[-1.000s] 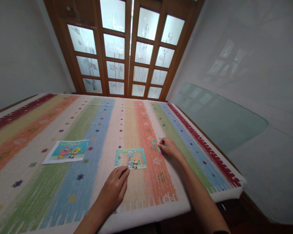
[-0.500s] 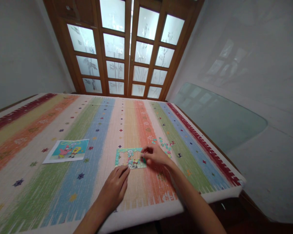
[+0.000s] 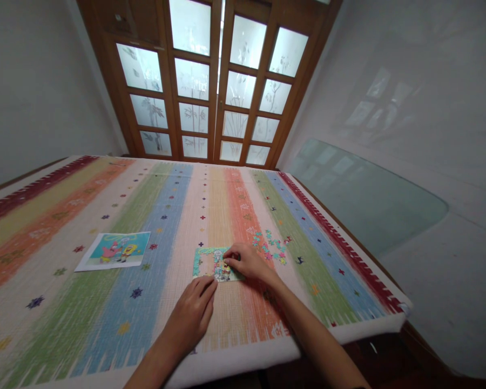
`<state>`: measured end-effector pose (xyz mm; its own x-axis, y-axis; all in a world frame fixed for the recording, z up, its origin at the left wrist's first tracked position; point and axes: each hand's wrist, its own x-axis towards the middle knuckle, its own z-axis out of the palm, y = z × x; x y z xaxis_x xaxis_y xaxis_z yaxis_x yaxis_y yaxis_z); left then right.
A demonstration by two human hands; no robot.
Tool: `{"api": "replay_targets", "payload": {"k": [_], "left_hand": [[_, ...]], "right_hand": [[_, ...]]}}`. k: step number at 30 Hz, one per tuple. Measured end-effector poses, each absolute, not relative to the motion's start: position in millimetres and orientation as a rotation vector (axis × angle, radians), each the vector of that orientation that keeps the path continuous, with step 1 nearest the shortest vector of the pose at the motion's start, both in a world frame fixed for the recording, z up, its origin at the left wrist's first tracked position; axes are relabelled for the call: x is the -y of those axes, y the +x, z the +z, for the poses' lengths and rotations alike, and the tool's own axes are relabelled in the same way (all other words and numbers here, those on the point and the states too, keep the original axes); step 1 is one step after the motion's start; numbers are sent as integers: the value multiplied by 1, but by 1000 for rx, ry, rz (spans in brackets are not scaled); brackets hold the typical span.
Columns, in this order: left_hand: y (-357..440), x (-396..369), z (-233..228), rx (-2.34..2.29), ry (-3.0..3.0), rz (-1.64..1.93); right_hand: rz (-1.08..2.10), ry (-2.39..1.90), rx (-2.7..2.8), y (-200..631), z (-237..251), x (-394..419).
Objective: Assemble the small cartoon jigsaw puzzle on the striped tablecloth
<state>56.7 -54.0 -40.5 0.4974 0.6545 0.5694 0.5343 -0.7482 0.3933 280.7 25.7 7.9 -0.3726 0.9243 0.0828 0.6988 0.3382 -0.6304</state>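
Tablecloth point(image 3: 105, 324): puzzle point(image 3: 210, 263) under fingers point(image 3: 229, 257).

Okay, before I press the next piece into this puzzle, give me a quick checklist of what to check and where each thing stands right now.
1. Puzzle frame lies flat on the striped tablecloth: ok.
2. Left hand rests by the frame's near edge, fingertips at it, to steady it: ok.
3. Right hand is over the frame's right part: ok.
4. A piece is pinched in the right fingers: cannot tell, too small to see.
5. Loose pieces lie within reach, just right of the frame: ok.
6. Reference picture is face up and uncovered, off to the left: ok.
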Motion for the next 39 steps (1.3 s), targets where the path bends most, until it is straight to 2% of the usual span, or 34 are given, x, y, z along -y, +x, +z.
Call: {"api": "replay_targets", "payload": {"k": [20, 32, 39], "left_hand": [[55, 54, -42, -1043, 2558, 1057], [55, 54, -39, -1041, 2566, 1080], [54, 53, -42, -1043, 2595, 1088]], "right_hand": [[478, -1364, 2134, 315, 3, -13], [189, -1813, 1874, 415, 1, 10], [218, -1937, 1856, 442, -2, 24]]}}
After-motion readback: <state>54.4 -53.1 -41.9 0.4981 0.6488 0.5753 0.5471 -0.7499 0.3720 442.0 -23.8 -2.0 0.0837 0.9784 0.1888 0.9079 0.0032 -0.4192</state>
